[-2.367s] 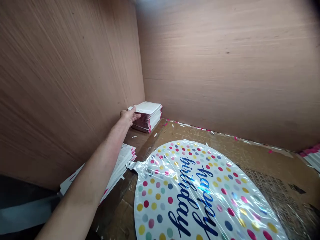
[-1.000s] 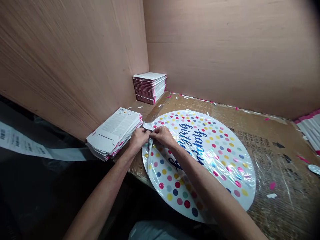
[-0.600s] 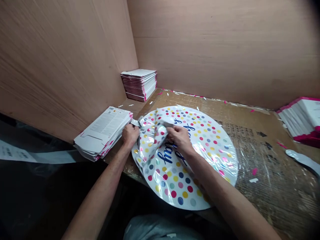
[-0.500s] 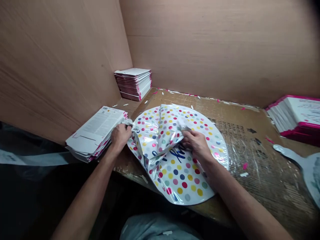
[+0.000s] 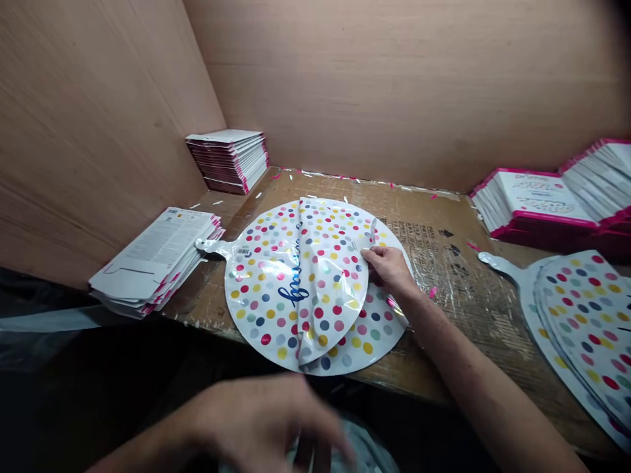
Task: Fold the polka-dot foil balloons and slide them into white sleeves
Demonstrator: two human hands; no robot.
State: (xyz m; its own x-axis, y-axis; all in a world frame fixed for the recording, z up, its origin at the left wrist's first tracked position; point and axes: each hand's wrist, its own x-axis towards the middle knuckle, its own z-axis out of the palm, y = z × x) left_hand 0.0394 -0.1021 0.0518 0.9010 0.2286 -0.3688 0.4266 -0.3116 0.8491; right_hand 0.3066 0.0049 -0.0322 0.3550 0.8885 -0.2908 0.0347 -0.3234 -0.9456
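A flat white foil balloon (image 5: pixel 266 263) with multicoloured dots and dark blue lettering lies on the cardboard-covered table. Its tail points left, and its right part is folded back over itself, with dotted foil showing beneath the fold. My right hand (image 5: pixel 389 266) pinches the edge of the folded part at the right, near a small clear tab. Low in front of the table edge hovers my left hand (image 5: pixel 266 420), apart from the balloon. Motion smears its fingers, so whether it holds anything is unclear.
Printed white cards (image 5: pixel 148 259) are piled left of the tail. A pink-edged card stack (image 5: pixel 229 161) stands in the back left corner, and more folded cards (image 5: pixel 537 200) stand at right. Other dotted foil balloons (image 5: pixel 582 315) lie at the right. Wooden panels (image 5: pixel 345 92) rise behind and left.
The crumpled balloon now lies flatter, folded over. My left hand has let go of the tail and come down toward me. My right hand still grips the foil. The view has shifted right.
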